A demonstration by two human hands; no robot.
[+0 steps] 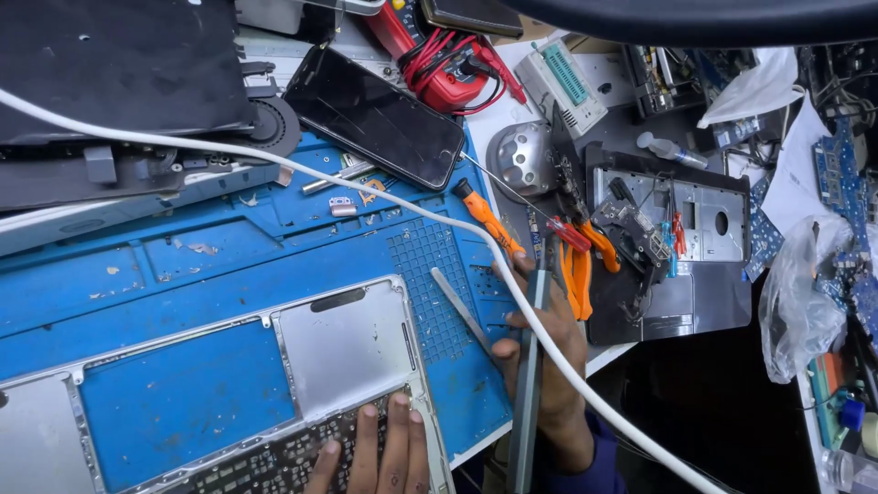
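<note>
Grey screwdriver in right hand

— what's lying up by the top of the blue mat?
— a dark phone is resting face-up, a red multimeter sitting just behind it.
— and that white cable?
— it's running diagonally across everything, passing the orange-handled screwdriver; orange pliers are lying nearby.

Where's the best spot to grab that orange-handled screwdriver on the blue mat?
Probably by the orange handle, coming from above. It lies flat on the blue mat, its thick handle bare, while the thin metal shaft runs off toward the phone. The white cable passes close beside it, so mind that.
</note>
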